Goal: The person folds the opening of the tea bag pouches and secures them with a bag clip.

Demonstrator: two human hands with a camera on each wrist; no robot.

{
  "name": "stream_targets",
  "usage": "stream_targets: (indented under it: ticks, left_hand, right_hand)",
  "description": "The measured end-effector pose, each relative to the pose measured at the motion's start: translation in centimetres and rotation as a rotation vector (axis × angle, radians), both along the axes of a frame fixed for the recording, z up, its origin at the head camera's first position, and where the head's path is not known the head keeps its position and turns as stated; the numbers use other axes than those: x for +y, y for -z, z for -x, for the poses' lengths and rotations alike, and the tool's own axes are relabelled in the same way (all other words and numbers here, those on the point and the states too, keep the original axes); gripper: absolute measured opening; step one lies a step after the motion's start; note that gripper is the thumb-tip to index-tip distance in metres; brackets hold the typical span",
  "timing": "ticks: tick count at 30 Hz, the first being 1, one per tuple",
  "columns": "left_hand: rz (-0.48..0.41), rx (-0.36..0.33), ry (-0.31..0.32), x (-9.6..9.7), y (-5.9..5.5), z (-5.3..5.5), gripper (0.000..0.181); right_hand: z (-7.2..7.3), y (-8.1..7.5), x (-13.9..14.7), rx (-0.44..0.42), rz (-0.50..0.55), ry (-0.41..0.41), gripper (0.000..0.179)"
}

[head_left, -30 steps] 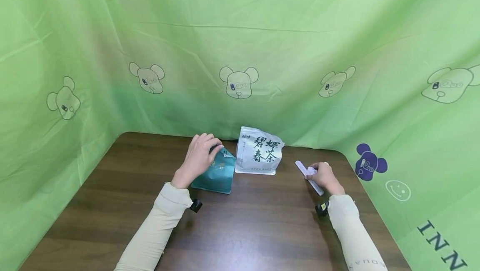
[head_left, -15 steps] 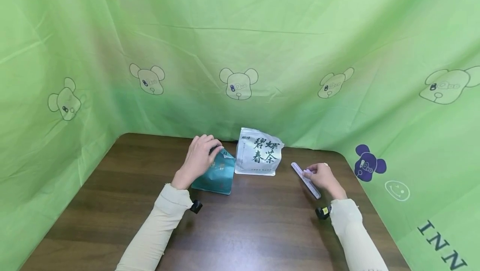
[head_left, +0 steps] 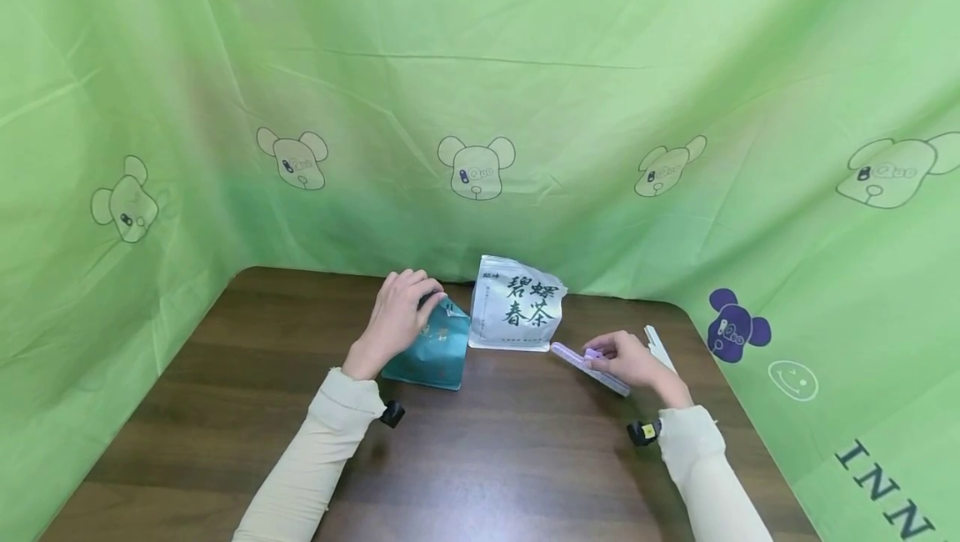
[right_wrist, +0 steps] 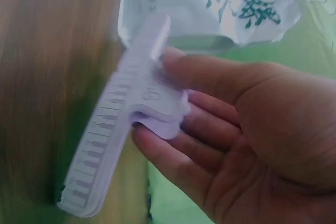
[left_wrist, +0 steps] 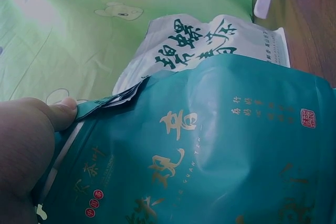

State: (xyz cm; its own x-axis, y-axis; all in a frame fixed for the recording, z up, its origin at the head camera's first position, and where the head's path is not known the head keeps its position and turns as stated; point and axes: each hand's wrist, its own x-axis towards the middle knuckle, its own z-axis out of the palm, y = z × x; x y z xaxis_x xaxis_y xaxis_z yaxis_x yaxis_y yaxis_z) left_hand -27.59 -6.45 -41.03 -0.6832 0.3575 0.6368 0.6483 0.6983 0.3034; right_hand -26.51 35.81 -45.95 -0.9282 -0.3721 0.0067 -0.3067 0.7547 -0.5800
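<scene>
While L hand (head_left: pixel 399 308) pinches teal bag (head_left: pixel 433 358) near its top edge, thumb on a folded strip at the corner, R hand (head_left: pixel 637 360) grips purple clip (head_left: pixel 572 356) by its handles, thumb one side, fingers other. Hands well apart, each clamped on own item. Clip sits btwn white bag (head_left: pixel 517 304) & R hand, bar slanted, far end near bag's lower R corner; looks raised a bit, shadow below. R wrist view blurry: piano-key pattern along bar, can't tell if jaws are parted. Teal bag on table (head_left: pixel 487 459), L of white bag, edges v. close, can't tell if touching; gold chars on front, small red marks. White bag near far table edge, dark green chars, top edge uneven/crumpled. Pale strip (head_left: pixel 658 348) just beyond R hand, partly hidden by it. Black cam on each wrist, light sleeves. Dark wood-grain table, green cloth (head_left: pixel 480 67) behind w/ cartoon animal heads, "INN" lettering lower R.
</scene>
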Motion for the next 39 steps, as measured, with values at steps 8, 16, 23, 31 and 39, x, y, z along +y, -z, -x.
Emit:
stream_targets:
  ticks: [8, 16, 23, 31, 39]
  left_hand:
    - [0.01, -0.004, 0.003, -0.2, 0.0, 0.0, 0.011]
    - [0.01, -0.006, 0.0, -0.3, 0.0, 0.0, 0.011]
    - [0.017, -0.016, -0.001, -0.2, 0.0, 0.1, 0.011]
    - [0.019, -0.033, 0.003, -0.1, 0.0, 0.0, 0.011]
    - [0.015, 0.0, 0.0, 0.0, -0.1, 0.0, 0.011]
  right_hand:
    - [-0.2, 0.1, -2.7, -0.051, 0.062, -0.158, 0.032]
    - [0.2, 0.6, -6.2, -0.049, 0.164, -0.209, 0.035]
    - [0.6, -0.2, -8.6, -0.008, 0.274, -0.174, 0.036]
    - [1.0, -1.2, -10.8, 0.039, 0.385, -0.142, 0.036]
    - [1.7, -2.6, -12.7, 0.035, 0.449, -0.138, 0.036]
